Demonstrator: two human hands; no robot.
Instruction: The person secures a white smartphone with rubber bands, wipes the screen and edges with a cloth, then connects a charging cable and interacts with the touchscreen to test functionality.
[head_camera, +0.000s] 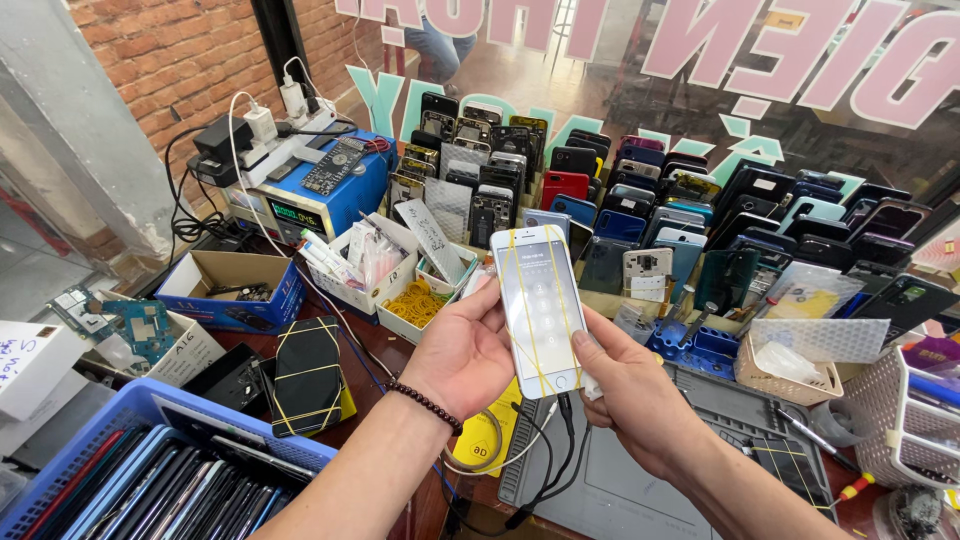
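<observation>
White phone (537, 305) w/ yellow bands

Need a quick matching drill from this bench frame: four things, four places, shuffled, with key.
Things:
1. white phone
2. dark phone with yellow bands
3. loose yellow rubber bands
4. beaded bracelet

Places:
A. in a small white box behind the left hand
B. on the left wrist
C. held between the left hand and right hand
D. lying on the table left of the left arm

Pairs: 1-C, 2-D, 3-A, 4-B
</observation>
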